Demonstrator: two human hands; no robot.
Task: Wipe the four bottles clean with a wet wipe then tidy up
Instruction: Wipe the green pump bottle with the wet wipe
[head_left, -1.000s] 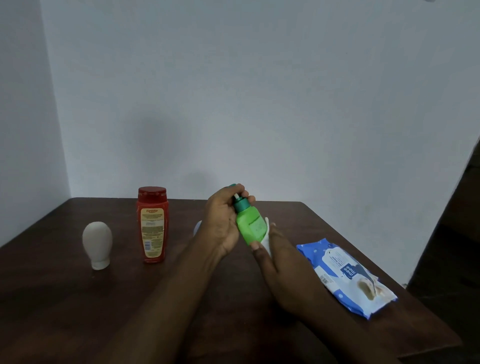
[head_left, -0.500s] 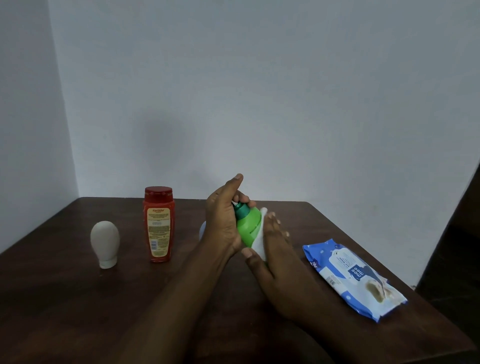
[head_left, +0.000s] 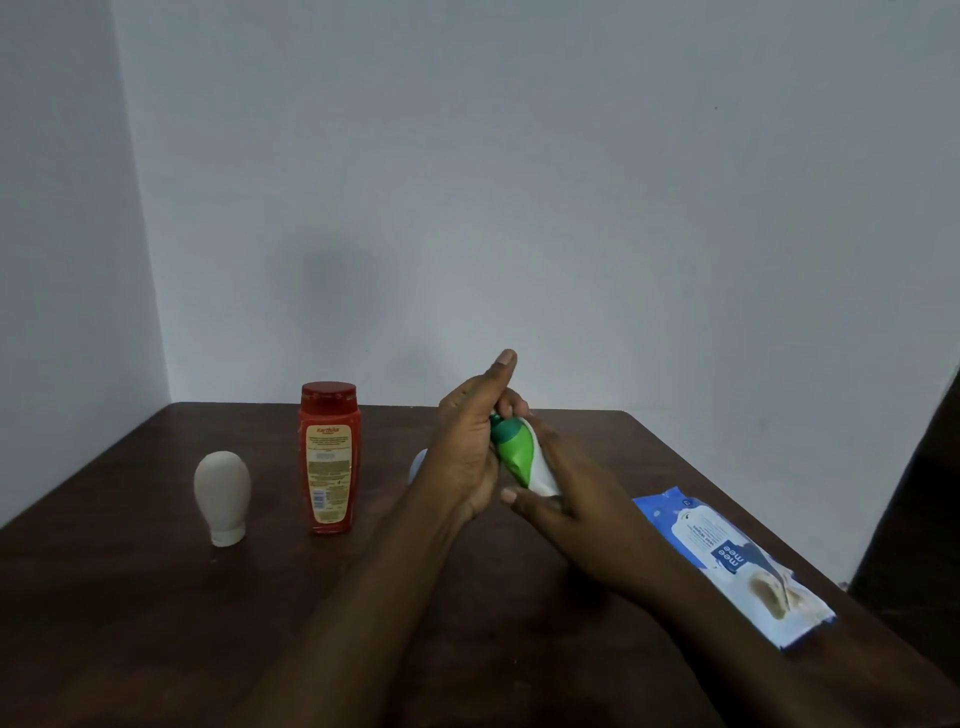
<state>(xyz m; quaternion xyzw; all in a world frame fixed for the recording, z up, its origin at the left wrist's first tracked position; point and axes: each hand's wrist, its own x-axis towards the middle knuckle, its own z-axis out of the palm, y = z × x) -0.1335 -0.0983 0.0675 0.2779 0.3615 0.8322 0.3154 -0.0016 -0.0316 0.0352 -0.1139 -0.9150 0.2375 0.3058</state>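
My left hand (head_left: 465, 447) grips a small green bottle (head_left: 514, 449) by its dark green neck, index finger sticking up. My right hand (head_left: 566, 499) presses a white wet wipe (head_left: 543, 475) against the bottle's right side. A red bottle (head_left: 329, 460) with a yellow label stands upright to the left. Further left a whitish egg-shaped bottle (head_left: 222, 496) stands on its cap. A pale blue-white bottle (head_left: 417, 462) shows only as a sliver behind my left wrist.
The dark wooden table (head_left: 130, 597) sits in a corner between two pale walls. A blue and white wet wipe pack (head_left: 727, 561) lies at the right, close to the table's right edge, its flap stained brown.
The green bottle has turned in my left hand, showing less of its face. My right hand with the wipe has slid up along its side. My left index finger has lifted.
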